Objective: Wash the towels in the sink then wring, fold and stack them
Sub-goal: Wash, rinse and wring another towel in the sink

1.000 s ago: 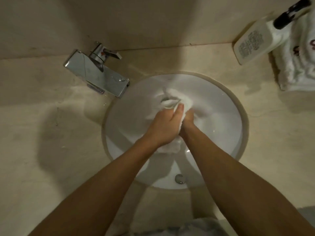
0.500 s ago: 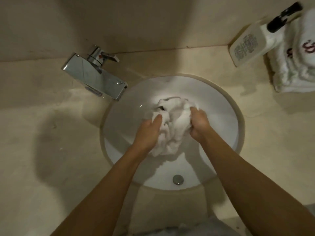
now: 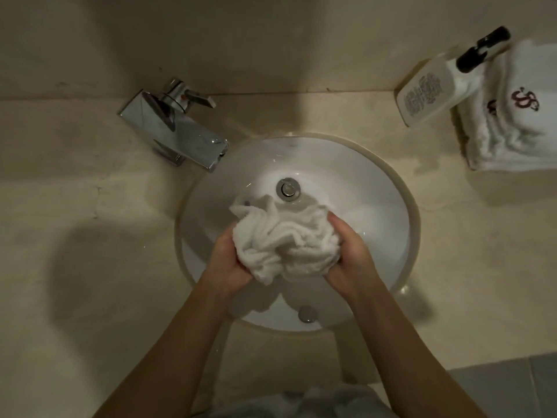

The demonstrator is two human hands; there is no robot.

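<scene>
Bunching a crumpled white terry towel (image 3: 286, 239) above the round, glossy white basin (image 3: 376, 200), the left hand (image 3: 229, 260) and right hand (image 3: 351, 257) grip it from either side, fingers curled into the nubby folds. A boxy chrome faucet (image 3: 174, 134) stands on the matte beige counter (image 3: 90, 206); far right, folded monogrammed towels (image 3: 518, 122) are stacked beside a white pump bottle (image 3: 428, 95).

A crumpled white terry towel (image 3: 286, 239) is gripped from both sides by the left hand (image 3: 230, 260) and right hand (image 3: 351, 256) over the round white ceramic sink (image 3: 376, 206). Behind the sink stands a chrome faucet (image 3: 177, 131); a white pump bottle (image 3: 434, 92) and what seem to be folded monogrammed towels (image 3: 512, 116) are seen further right.
</scene>
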